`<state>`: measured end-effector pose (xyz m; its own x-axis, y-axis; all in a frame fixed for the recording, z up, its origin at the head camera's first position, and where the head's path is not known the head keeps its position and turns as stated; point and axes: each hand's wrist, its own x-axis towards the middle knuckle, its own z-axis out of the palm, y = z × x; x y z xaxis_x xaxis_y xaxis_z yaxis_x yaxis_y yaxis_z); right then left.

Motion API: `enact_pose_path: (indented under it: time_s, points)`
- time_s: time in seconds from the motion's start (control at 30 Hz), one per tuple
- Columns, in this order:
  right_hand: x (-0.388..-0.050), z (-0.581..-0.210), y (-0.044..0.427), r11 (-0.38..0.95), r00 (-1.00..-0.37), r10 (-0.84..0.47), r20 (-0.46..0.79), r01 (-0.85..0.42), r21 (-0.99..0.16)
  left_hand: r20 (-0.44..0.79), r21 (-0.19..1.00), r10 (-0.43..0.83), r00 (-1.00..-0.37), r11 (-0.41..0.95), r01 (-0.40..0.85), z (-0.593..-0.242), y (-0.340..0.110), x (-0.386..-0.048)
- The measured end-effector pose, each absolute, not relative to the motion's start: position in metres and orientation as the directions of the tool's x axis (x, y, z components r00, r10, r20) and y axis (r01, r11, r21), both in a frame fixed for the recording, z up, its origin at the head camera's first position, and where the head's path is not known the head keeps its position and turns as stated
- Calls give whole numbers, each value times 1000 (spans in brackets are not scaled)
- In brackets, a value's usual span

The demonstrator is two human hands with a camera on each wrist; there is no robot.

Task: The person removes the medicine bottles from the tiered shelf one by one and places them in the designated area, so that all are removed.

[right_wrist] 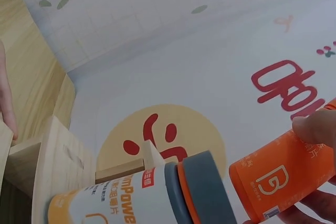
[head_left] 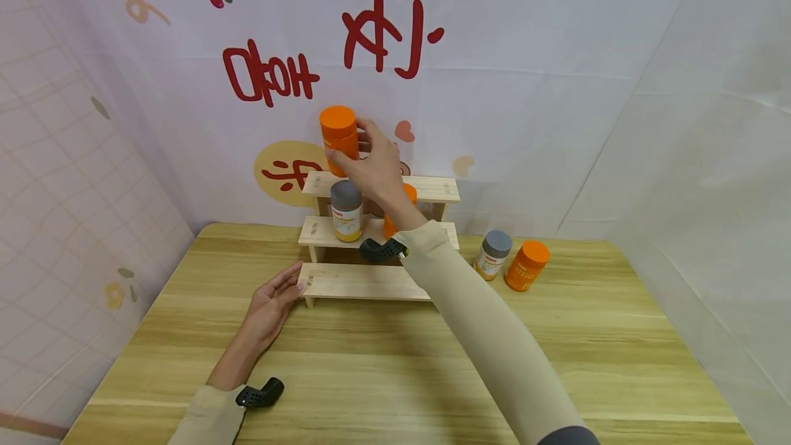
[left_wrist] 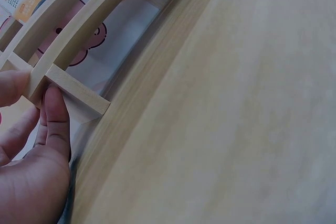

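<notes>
My right hand (head_left: 378, 163) grips an orange bottle (head_left: 338, 136) with an orange lid, at the left end of the top tier of a wooden three-step rack (head_left: 364, 281). Whether the bottle's base touches that tier I cannot tell. In the right wrist view, the orange bottle (right_wrist: 278, 177) is tilted in the frame beside a grey-lidded white bottle (right_wrist: 131, 198). My left hand (head_left: 267, 311) pinches the left end of the rack's lowest board. The left wrist view has the thumb (left_wrist: 13, 86) on one side of that board and fingers (left_wrist: 56, 116) on the other.
On the middle tier stand the grey-lidded bottle (head_left: 347, 211) and another orange bottle (head_left: 391, 225), partly behind my right arm. Right of the rack, a grey-lidded bottle (head_left: 493, 255) and an orange bottle (head_left: 527, 266) stand on the wooden table (head_left: 371, 376). A printed cloth wall (head_left: 525, 88) rises behind.
</notes>
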<state>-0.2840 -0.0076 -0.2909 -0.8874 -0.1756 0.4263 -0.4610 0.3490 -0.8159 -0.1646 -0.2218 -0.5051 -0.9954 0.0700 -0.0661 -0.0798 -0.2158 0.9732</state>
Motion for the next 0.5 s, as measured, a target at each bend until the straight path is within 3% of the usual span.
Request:
enact_pose_path:
  time_s: [0.5]
  points:
    - [-255, -286, 14, 233, -864, -180, 470, -502, -833, -65, 973, 67, -996, -216, -78, -506, -223, -165]
